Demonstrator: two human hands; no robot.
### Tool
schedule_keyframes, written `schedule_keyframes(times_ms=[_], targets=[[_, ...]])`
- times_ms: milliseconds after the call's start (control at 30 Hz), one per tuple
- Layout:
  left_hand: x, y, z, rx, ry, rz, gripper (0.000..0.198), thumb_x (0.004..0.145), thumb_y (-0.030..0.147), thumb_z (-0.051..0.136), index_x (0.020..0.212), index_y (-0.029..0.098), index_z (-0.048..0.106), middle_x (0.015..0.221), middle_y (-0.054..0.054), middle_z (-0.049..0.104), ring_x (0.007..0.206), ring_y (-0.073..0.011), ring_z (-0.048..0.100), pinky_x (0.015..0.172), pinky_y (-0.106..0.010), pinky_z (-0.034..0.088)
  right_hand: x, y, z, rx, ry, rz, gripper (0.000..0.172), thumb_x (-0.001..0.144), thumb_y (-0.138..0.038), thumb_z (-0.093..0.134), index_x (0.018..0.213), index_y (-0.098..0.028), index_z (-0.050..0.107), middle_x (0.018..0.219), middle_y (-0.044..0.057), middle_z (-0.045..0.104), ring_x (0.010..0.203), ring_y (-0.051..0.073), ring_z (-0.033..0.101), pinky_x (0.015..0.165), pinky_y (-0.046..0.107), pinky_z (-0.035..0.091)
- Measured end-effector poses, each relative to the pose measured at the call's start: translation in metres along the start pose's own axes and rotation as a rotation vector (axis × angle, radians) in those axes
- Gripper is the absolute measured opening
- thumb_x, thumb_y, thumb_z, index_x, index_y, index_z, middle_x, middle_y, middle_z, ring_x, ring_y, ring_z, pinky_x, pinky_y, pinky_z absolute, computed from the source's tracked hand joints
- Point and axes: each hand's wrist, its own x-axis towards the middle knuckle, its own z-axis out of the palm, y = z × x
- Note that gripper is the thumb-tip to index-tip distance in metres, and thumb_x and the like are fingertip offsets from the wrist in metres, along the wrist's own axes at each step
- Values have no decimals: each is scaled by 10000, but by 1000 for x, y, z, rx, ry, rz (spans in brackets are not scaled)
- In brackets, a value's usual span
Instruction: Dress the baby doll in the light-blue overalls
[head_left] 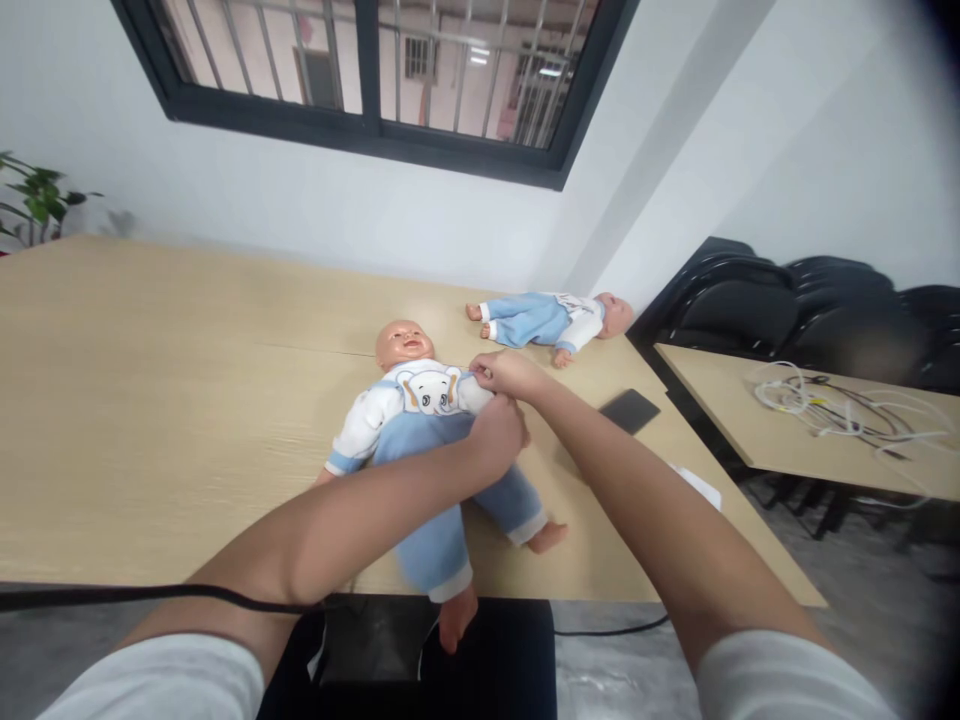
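Note:
A baby doll [431, 450] in a white top with a bear face and blue trousers lies on its back, its legs towards me and one foot past the table edge. My left hand [501, 432] is closed around the doll's arm on the right side; its fingers are partly hidden. Just above it, my right hand [511, 374] pinches the white sleeve [472, 394] near the shoulder. Both forearms reach in from below, the left one crossing over the doll's trousers.
A second doll [532, 318] in similar clothes lies at the back right of the wooden table [187, 400]. A dark phone-like slab [630, 411] and a white object [697, 486] lie on the right. Cables [840, 405] cover part of a side table, with black chairs [735, 305] behind.

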Motion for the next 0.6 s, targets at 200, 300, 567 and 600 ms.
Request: schedule_keyframes(times_ms=[200,300,567,600], targets=[[-11,-6,-24,65,-140,139,266,990,250,604,798,126,740,857,-142,744,825,-256,709,709,-377,486,2,12,17,-110,-42,-84,269,1018,-229,496,1096,-168,747,1050,110,781,861,211,680,685,290,362],[-22,-10,-30,66,-150,223,256,1002,293,603,843,143,735,879,-115,744,885,-249,697,787,-381,500,1,18,27,-60,23,-47,266,1018,-230,503,1130,-168,737,1072,111,779,904,214,685,716,285,380],[-54,-22,-42,-34,33,291,62,935,215,637,951,164,670,1026,-104,697,1002,-243,615,939,-383,490,-18,12,57,558,175,161,213,933,-249,569,1088,-160,687,913,49,754,746,150,638,698,251,463],[-57,-23,-44,-52,32,281,85,922,227,651,974,162,667,1039,-105,693,1016,-245,609,954,-385,490,-20,12,62,667,176,173,218,923,-264,568,1082,-159,674,926,48,751,745,147,640,699,253,480]])
